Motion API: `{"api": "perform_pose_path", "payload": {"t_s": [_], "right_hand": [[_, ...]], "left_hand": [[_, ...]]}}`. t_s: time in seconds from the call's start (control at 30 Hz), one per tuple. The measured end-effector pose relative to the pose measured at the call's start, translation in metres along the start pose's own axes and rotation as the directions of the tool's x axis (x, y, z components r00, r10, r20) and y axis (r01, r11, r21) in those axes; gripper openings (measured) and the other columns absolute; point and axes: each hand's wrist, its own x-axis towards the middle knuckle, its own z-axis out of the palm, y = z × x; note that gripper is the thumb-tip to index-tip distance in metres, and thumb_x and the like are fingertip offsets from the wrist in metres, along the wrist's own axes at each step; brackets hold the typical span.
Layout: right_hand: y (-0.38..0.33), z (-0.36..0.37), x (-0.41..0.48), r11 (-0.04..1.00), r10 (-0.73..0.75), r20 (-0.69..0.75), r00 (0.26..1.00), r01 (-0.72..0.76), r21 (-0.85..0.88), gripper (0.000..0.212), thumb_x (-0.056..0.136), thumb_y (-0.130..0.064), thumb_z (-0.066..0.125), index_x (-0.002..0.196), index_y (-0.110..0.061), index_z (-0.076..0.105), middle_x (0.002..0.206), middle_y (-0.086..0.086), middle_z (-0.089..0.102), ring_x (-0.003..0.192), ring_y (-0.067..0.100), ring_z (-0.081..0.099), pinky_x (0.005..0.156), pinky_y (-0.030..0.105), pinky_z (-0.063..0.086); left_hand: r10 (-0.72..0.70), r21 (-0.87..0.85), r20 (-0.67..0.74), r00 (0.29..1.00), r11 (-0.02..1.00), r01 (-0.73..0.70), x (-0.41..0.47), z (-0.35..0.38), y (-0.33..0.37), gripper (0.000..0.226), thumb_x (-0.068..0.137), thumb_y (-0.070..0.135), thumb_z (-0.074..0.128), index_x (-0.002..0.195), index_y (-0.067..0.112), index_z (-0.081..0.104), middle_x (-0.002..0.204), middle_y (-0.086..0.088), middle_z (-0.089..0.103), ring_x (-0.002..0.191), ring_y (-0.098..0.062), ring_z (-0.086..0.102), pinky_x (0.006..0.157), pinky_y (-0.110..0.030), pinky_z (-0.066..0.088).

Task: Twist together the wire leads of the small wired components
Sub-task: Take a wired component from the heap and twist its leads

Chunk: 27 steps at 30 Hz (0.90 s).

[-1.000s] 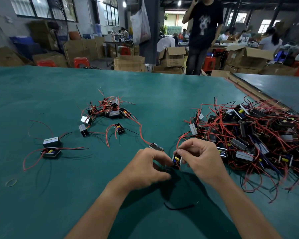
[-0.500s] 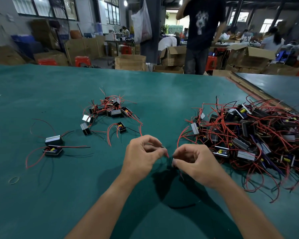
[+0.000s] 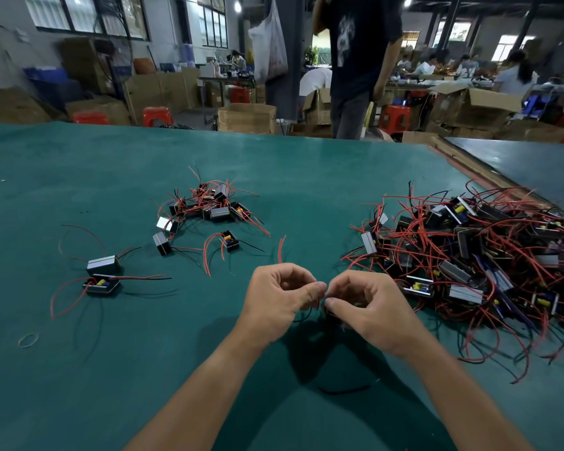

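Note:
My left hand point(image 3: 282, 296) and my right hand point(image 3: 365, 304) meet fingertip to fingertip above the green table point(image 3: 79, 177). Between thumbs and forefingers they pinch thin wire leads; a red lead point(image 3: 280, 249) sticks up behind the left hand and a black lead point(image 3: 302, 319) hangs under it. The small component on these leads is mostly hidden under my right hand. A big tangled heap of black components with red wires point(image 3: 476, 255) lies to the right.
A smaller cluster of components point(image 3: 209, 206) lies behind the hands, and two more point(image 3: 103, 275) sit at the left. A rubber band point(image 3: 28, 340) and a loose black wire point(image 3: 342, 390) lie near me. A person point(image 3: 358, 60) stands beyond the table's far edge.
My hands have come closer together and risen slightly, fingertips now touching. The component that showed between them a second ago is now hidden under my right hand.

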Motion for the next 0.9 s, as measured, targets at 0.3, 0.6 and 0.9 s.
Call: {"api": "perform_pose_path", "payload": {"t_s": [0.3, 0.6, 0.9], "right_hand": [[0.0045, -0.0001, 0.0013, 0.999, -0.038, -0.052, 0.998, 0.037, -0.030, 0.020, 0.080, 0.003, 0.070, 0.072, -0.015, 0.068, 0.063, -0.001, 0.066, 0.054, 0.009, 0.055, 0.053, 0.022, 0.045], [0.0025, 0.0010, 0.0005, 0.998, -0.051, -0.070, 0.996, 0.048, -0.046, 0.020, 0.080, 0.004, 0.070, 0.070, -0.013, 0.067, 0.062, 0.001, 0.066, 0.053, 0.011, 0.055, 0.053, 0.022, 0.045], [0.0026, -0.0011, 0.0012, 0.993, -0.077, -0.129, 0.989, 0.064, -0.103, 0.019, 0.078, 0.001, 0.074, 0.070, -0.015, 0.068, 0.064, 0.004, 0.067, 0.052, 0.014, 0.053, 0.050, 0.022, 0.042]], "left_hand": [[0.031, 0.042, 0.102, 0.994, 0.998, -0.036, 0.0011, 0.0003, -0.0061, 0.022, 0.087, 0.002, 0.068, 0.074, 0.018, 0.074, 0.065, -0.001, 0.069, 0.059, -0.009, 0.058, 0.062, -0.022, 0.050], [-0.008, 0.032, 0.049, 0.999, 0.999, 0.006, 0.0012, 0.0017, -0.0070, 0.020, 0.086, 0.002, 0.070, 0.071, 0.010, 0.059, 0.062, -0.007, 0.065, 0.056, -0.018, 0.056, 0.064, -0.036, 0.047], [0.015, 0.057, 0.111, 0.994, 0.998, -0.022, 0.0011, 0.0008, -0.0082, 0.016, 0.087, 0.001, 0.068, 0.075, 0.011, 0.069, 0.062, -0.003, 0.066, 0.055, -0.011, 0.057, 0.059, -0.022, 0.049]]}}
